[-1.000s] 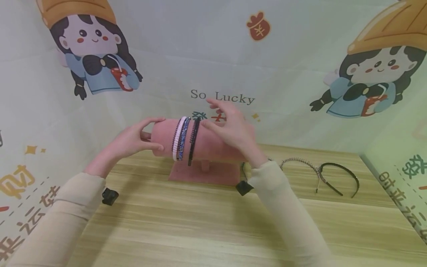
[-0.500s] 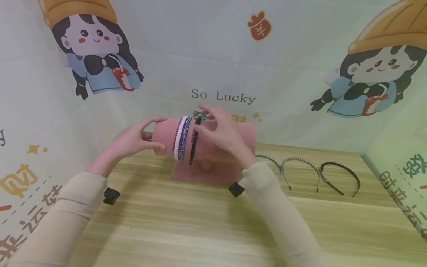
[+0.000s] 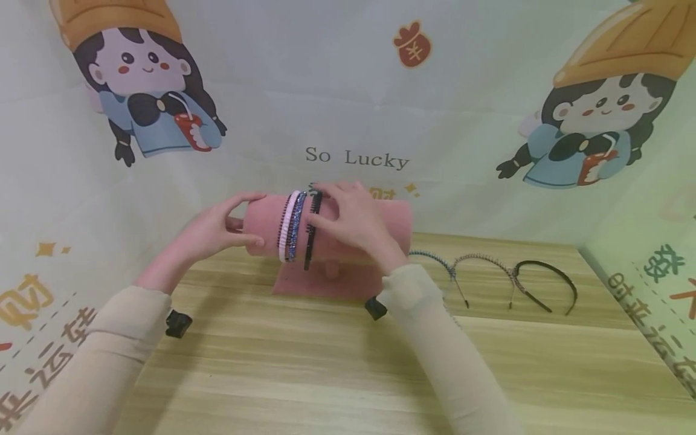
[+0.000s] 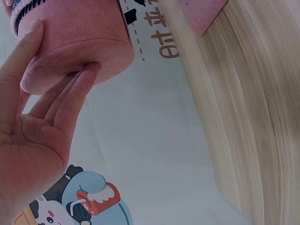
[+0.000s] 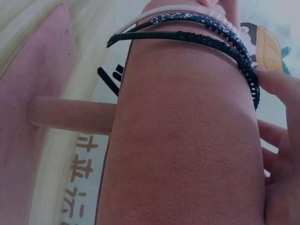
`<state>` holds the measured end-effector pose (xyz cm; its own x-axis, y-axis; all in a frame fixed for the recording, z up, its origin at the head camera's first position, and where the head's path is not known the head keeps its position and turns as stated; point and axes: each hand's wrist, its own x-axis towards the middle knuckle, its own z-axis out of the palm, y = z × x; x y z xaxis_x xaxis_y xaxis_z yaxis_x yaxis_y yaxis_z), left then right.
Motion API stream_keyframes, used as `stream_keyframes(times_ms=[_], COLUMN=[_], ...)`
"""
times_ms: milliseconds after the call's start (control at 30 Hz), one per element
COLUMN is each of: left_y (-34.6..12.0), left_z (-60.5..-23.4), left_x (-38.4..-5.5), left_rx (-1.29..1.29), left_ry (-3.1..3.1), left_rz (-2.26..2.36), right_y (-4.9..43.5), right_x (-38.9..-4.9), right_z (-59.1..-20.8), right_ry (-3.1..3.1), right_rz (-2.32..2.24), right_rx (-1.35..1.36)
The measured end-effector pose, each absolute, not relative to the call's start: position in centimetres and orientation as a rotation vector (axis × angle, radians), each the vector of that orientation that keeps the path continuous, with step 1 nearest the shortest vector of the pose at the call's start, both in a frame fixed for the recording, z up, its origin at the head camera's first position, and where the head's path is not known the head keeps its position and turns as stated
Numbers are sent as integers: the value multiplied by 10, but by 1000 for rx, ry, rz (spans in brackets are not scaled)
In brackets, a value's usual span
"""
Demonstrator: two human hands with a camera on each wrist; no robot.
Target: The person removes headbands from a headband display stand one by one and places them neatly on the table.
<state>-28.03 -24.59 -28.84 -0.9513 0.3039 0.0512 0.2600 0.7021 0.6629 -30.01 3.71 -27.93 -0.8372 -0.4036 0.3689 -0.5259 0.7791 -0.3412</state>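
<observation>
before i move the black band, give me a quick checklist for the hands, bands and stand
1. Left hand gripping the roll: ok, it holds the left end.
2. Black band on the roll: ok, just right of the blue band.
3. Black band flush with the blue band: not ok, a gap shows along the front.
4. Right hand pinching the black band: cannot tell, it is at the band but the grip is unclear.
5. Base on the table: ok.
</observation>
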Motion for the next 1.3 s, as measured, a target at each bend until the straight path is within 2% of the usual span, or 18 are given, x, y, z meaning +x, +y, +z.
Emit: stream_keyframes(times_ms=[367, 733, 1000, 1300], left_y=[-246, -246, -245, -245], left_z=[-287, -289, -288, -286], left_x=[-276, -278, -277, -276], left_rx=[442, 458, 474, 478], left_ry=[2865, 2859, 2840, 2819], left_rz=[1042, 1093, 1118, 1145], right_y=[38, 52, 59, 55], right_x=[-297, -300, -298, -300], right_z=[-276, -274, -269, -268], right_ry=[-2740, -2724, -2757, -2740], right_rz=[558, 815, 1135, 1253], right_rx=[760, 910, 889, 871])
